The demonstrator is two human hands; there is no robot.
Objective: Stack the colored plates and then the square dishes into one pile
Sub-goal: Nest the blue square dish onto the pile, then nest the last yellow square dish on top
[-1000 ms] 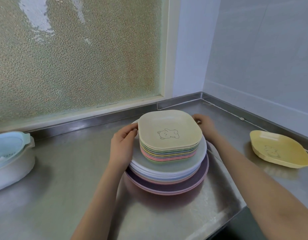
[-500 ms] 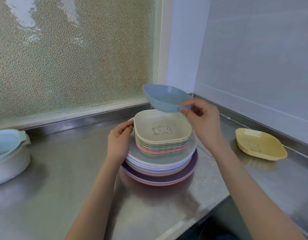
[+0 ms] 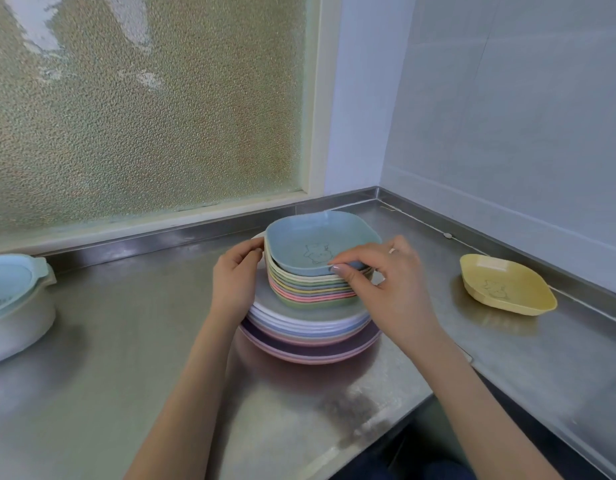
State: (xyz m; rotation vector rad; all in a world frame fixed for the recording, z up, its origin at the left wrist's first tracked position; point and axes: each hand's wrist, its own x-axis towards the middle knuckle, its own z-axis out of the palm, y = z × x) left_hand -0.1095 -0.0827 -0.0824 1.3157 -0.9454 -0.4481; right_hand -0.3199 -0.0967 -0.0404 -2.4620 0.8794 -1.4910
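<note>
A pile of round colored plates (image 3: 310,337) stands on the steel counter. On it sits a stack of square dishes (image 3: 310,289), topped by a blue square dish (image 3: 310,242) with a small animal drawing. My right hand (image 3: 386,285) pinches the blue dish's near right rim, thumb under the edge. My left hand (image 3: 235,278) rests against the left side of the square stack with its fingers curled on the edges. A yellow square dish (image 3: 507,289) lies alone on the counter to the right.
A white and pale blue container (image 3: 15,303) sits at the far left. The steel counter (image 3: 126,358) has an inner corner edge (image 3: 434,393) at lower right. A frosted window and grey walls close off the back and right.
My right hand has brought the blue square dish down from the air onto the top of the square stack. The left hand stayed at the stack's left side.
</note>
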